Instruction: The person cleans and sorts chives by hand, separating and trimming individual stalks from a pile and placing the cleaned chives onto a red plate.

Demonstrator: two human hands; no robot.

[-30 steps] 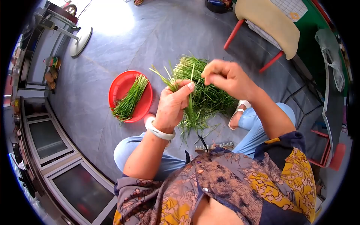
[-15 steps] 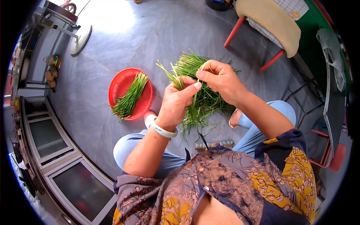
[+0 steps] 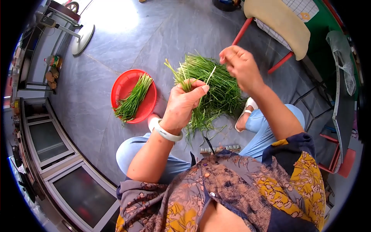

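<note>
My left hand [image 3: 183, 103], with a white bangle at its wrist, grips a small bunch of green stalks [image 3: 180, 78]. One pale stalk [image 3: 211, 75] sticks up apart from the bunch, pinched between thumb and forefinger. To the upper right, my right hand [image 3: 240, 65] is raised over the edge of the pile, its fingers curled and slightly blurred; whether anything is between them is too small to tell. Below both hands a large pile of green stalks [image 3: 224, 87] lies on the floor. A red basin [image 3: 123, 87] at the left holds a neat bundle of stalks [image 3: 136, 96].
A chair with a beige cover [image 3: 278, 23] and red legs stands at the upper right. Glass-fronted cabinets [image 3: 83, 195] line the left side. A round white stand base [image 3: 83, 40] is at the upper left. A small wooden stool [image 3: 228, 149] shows between my legs.
My right hand came in to the stalk at my left fingertips, then moved away up and to the right. My left hand has shifted slightly right, still holding the bunch.
</note>
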